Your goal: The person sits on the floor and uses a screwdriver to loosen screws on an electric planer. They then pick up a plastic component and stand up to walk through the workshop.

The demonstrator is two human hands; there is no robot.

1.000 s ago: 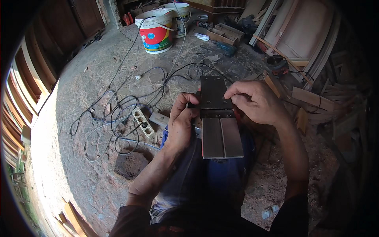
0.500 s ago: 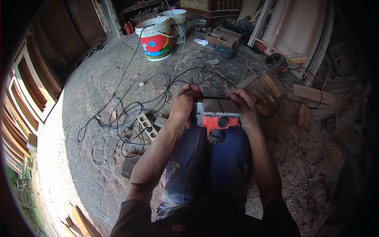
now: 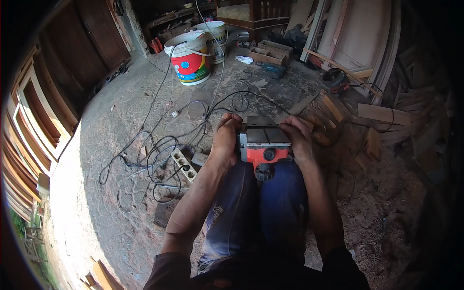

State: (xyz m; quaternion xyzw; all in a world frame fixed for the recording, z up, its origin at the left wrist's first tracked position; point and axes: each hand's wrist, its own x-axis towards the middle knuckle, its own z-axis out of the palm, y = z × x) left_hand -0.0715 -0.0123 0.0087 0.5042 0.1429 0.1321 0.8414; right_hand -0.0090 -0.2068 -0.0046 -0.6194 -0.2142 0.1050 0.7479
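Electric hand planer (image 3: 268,153), red and black, was upside down over the blue jeans (image 3: 285,203), grey sole (image 3: 266,135) up, knob (image 3: 265,172) hanging below; contact with the thighs couldn't be told. Left hand (image 3: 225,140) grasped one side, right hand (image 3: 297,137) the other, fingertips near the sole's edges; exact finger contact partly hidden. Two-sided grip probably kept it level, sole presumably turned up to be visible.

Floor (image 3: 116,169) was rough, worn concrete, sunlit at far left, littered with wood debris at right. Power strip (image 3: 183,164) lay left of the knees, among tangled cables (image 3: 206,116), probably for easy reach. Ahead: red-labelled bucket (image 3: 189,65), divided wooden box (image 3: 271,53), teal drill (image 3: 272,69). Wooden frames (image 3: 38,116) leaned left; panels (image 3: 360,41) leaned right, above scrap boards (image 3: 384,114).
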